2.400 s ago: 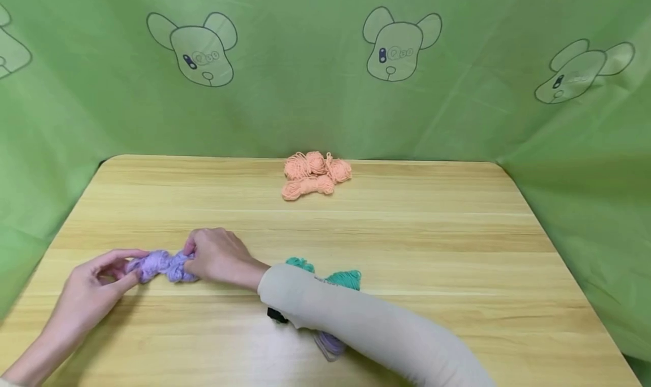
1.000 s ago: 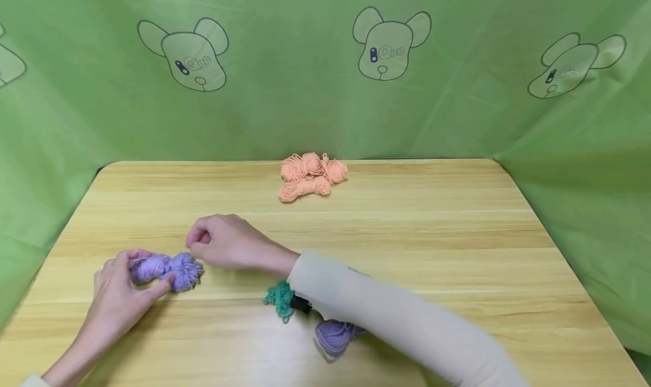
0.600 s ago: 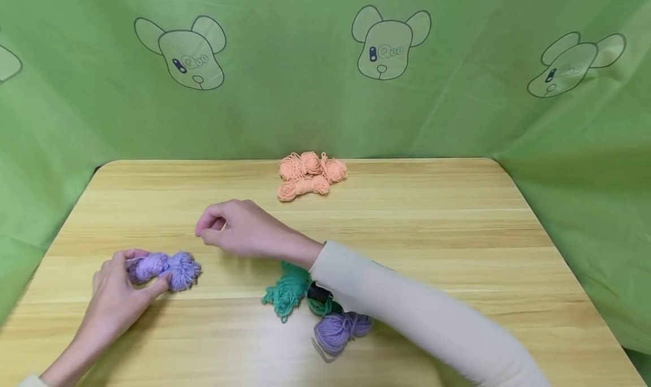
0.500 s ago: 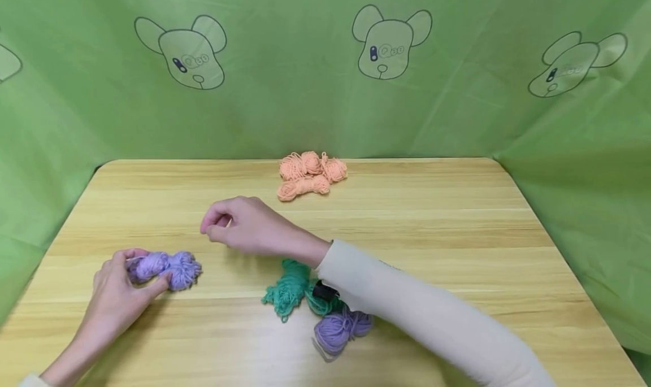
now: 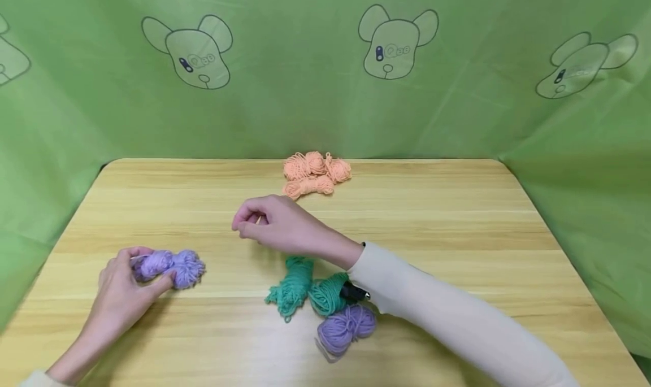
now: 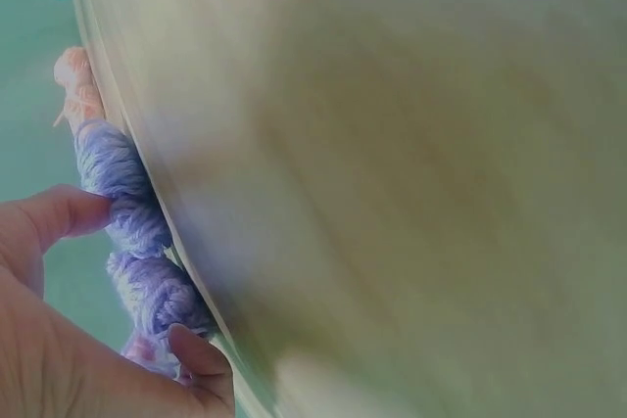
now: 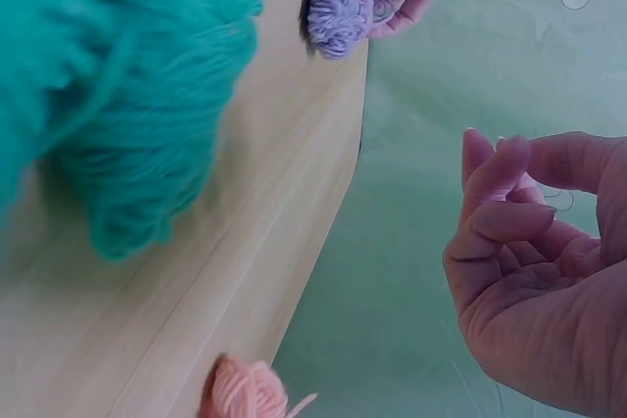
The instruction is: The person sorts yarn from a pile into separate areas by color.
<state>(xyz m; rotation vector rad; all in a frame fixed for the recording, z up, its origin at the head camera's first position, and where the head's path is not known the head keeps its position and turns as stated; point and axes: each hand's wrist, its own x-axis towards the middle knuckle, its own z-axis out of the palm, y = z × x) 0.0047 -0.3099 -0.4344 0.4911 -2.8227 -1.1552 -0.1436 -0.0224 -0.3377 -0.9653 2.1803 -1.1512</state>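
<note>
On the left side of the table, my left hand (image 5: 121, 288) holds light purple yarn (image 5: 185, 268), wound in fat lobes, with thumb and fingers on either side. Whether it is one skein or two I cannot tell. In the left wrist view, the thumb and a fingertip press against the purple yarn (image 6: 113, 159). My right hand (image 5: 285, 223) is above the middle of the table, to the right of that yarn and apart from it. Its fingers are loosely curled, and nothing shows between them in the right wrist view.
Two green skeins (image 5: 294, 288) lie below the right forearm, touching or nearly touching a darker purple skein (image 5: 347, 327). Several peach skeins (image 5: 307, 186) are grouped at the table's back edge. A black wrist device (image 5: 353, 292) hangs under the right sleeve. Green cloth (image 5: 300, 110) walls the table.
My right hand has let go of the purple yarn and moved right and away from it. The left hand has shifted its hold along the yarn, which stays nearly in place.
</note>
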